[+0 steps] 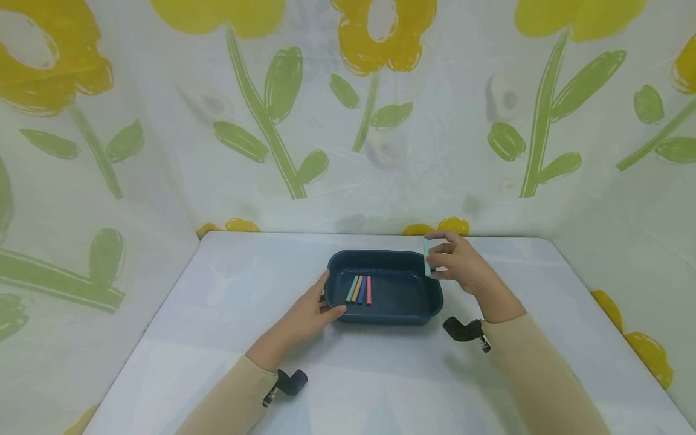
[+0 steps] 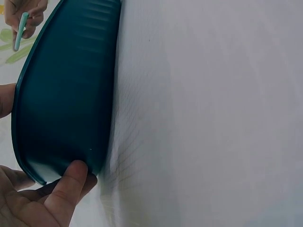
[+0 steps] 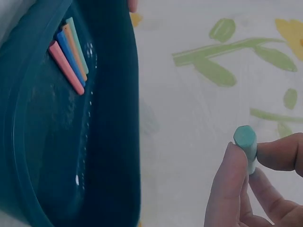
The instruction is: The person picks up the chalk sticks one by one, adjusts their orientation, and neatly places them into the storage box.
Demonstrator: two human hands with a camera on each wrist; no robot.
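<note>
Right wrist view crops the teal tray [image 3: 116, 142]; I see the right hand [image 1: 461, 263] pinching a pale-green, partly covered stick [image 3: 245, 137] near the tray's far-right corner. The left hand [image 1: 306, 319], fingers part-hidden, grips its left end.

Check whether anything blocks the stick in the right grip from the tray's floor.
Possibly the tray's right rim, which the held stick overlaps in the head view. Nothing visible covers the floor beside the four lying sticks.
</note>
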